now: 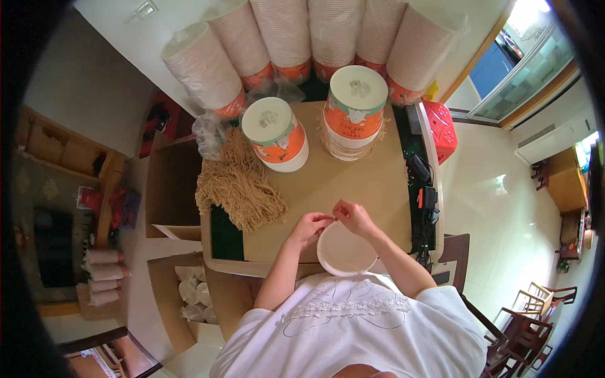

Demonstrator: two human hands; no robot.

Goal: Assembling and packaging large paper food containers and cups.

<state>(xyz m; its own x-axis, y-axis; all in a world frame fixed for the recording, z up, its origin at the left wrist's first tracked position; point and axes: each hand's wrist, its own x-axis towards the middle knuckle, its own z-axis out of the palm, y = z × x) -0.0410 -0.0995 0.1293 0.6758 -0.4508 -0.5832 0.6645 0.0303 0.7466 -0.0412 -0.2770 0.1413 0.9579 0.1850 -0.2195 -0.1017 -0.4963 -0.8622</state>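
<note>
A white round paper bucket (362, 266), its open mouth facing up, is against my shirt at the table's near edge. My left hand (310, 228) is closed at the bucket's far-left rim, fingers pressed together. Meeting its fingertips, my right hand (353, 216) pinches at the far rim; whatever is between those fingertips is too small to make out. Left of my hands, a heap of tan cords (242, 183) lies on the cardboard. Beyond stand two upside-down orange, green and white buckets, one at left (280, 150) and a taller stack (354, 120) at right, with cords around its lower part.
Tall plastic-wrapped stacks of buckets (283, 38) line the table's back. A red plastic basket (440, 132) stands at its right, near black cables and an orange-black device (427, 198). An open carton (165, 296) with white wrapped items sits at lower left. Wooden chairs (526, 321) stand at right.
</note>
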